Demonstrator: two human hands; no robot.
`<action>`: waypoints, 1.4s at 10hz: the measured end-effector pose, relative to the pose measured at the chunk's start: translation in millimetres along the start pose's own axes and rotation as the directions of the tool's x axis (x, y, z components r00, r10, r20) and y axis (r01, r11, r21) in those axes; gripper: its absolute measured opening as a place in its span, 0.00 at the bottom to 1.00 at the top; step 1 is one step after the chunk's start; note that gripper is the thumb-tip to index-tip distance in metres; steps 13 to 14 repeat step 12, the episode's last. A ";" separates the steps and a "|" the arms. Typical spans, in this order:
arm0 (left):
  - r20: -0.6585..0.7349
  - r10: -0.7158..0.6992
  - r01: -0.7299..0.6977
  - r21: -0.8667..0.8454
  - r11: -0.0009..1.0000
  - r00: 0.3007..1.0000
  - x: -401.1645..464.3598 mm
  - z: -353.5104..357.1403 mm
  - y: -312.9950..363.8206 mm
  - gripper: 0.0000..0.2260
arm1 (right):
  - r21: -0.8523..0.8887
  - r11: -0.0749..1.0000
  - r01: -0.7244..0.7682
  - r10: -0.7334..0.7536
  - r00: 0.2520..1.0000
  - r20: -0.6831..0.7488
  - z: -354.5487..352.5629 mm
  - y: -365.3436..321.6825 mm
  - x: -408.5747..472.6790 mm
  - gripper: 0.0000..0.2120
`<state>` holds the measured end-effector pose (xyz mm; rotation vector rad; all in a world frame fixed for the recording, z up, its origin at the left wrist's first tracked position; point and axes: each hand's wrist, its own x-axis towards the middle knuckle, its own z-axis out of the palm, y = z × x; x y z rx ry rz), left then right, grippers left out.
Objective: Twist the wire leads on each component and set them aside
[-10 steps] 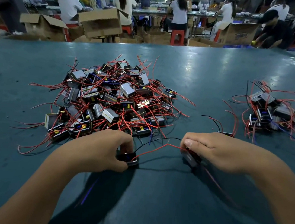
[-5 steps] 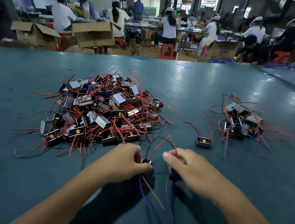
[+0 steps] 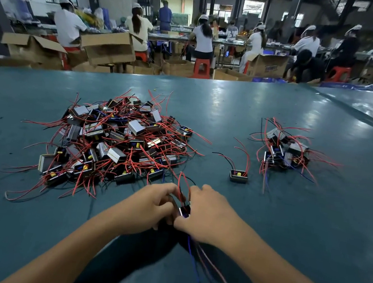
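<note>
left hand (image 3: 150, 203): fingers curled, gripping | right hand (image 3: 205, 213): curled, touching left

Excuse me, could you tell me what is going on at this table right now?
A person is working through small wired components on a green table. Both hands are together at the near edge: the left hand and right hand hold one component between them, its red and blue leads trailing toward the person. A large pile lies to the left, a smaller pile to the right, and a single component sits alone between them.
</note>
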<state>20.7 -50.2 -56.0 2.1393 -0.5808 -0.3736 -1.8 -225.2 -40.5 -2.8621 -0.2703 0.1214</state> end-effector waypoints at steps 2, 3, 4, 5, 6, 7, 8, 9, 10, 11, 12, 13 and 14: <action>-0.361 0.288 -0.140 0.384 0.913 0.887 1.1 -11.3 -14.4 0.09 | -0.148 0.988 0.053 -0.053 0.999 0.002 -37.9 13.4 -11.4 0.20; -0.388 0.341 -0.166 0.418 0.893 0.856 3.6 -16.7 -18.8 0.08 | -0.058 0.996 -0.068 0.058 0.984 -0.166 -102.1 55.5 4.6 0.14; -0.371 0.386 -0.182 0.479 0.859 0.844 6.9 -15.8 -18.7 0.08 | 0.000 0.981 -0.194 0.181 0.918 -0.353 -158.6 115.9 36.6 0.12; -0.323 0.406 -0.201 0.514 0.834 0.855 9.0 -11.7 -18.4 0.08 | 0.037 0.945 -0.325 0.309 0.853 -0.421 -181.0 178.9 81.9 0.16; -0.279 0.405 -0.221 0.513 0.829 0.871 11.3 -5.6 -19.4 0.08 | 0.078 0.904 -0.420 0.412 0.810 -0.418 -179.9 227.5 119.3 0.20; -0.267 0.388 -0.218 0.500 0.838 0.882 11.1 -5.8 -20.3 0.08 | 0.070 0.891 -0.449 0.447 0.840 -0.307 -155.9 251.6 141.5 0.17; -0.269 0.396 -0.221 0.508 0.833 0.878 11.5 -8.5 -22.6 0.08 | 0.048 0.900 -0.432 0.434 0.884 -0.177 -129.8 263.6 153.1 0.19; -0.267 0.399 -0.223 0.509 0.832 0.877 11.5 -8.1 -23.2 0.08 | 0.080 0.911 -0.404 0.412 0.896 -0.165 -127.2 266.2 151.2 0.18; -0.255 0.397 -0.236 0.490 0.839 0.882 10.6 -8.6 -23.4 0.09 | 0.043 0.899 -0.435 0.436 0.884 -0.169 -142.3 261.3 136.0 0.20; -0.287 0.450 -0.281 0.477 0.832 0.845 5.6 -15.0 -17.3 0.09 | 0.011 0.911 -0.412 0.394 0.862 -0.320 -171.3 252.7 106.7 0.25; -0.444 0.484 -0.321 0.392 0.862 0.754 -9.5 -32.5 -5.3 0.07 | 0.119 0.955 -0.271 0.293 0.805 -0.516 -211.6 261.8 65.9 0.20; -0.444 0.484 -0.321 0.392 0.862 0.754 -9.5 -32.5 -5.3 0.07 | 0.119 0.955 -0.271 0.293 0.805 -0.516 -211.6 261.8 65.9 0.20; -0.444 0.484 -0.321 0.392 0.862 0.754 -9.5 -32.5 -5.3 0.07 | 0.119 0.955 -0.271 0.293 0.805 -0.516 -211.6 261.8 65.9 0.20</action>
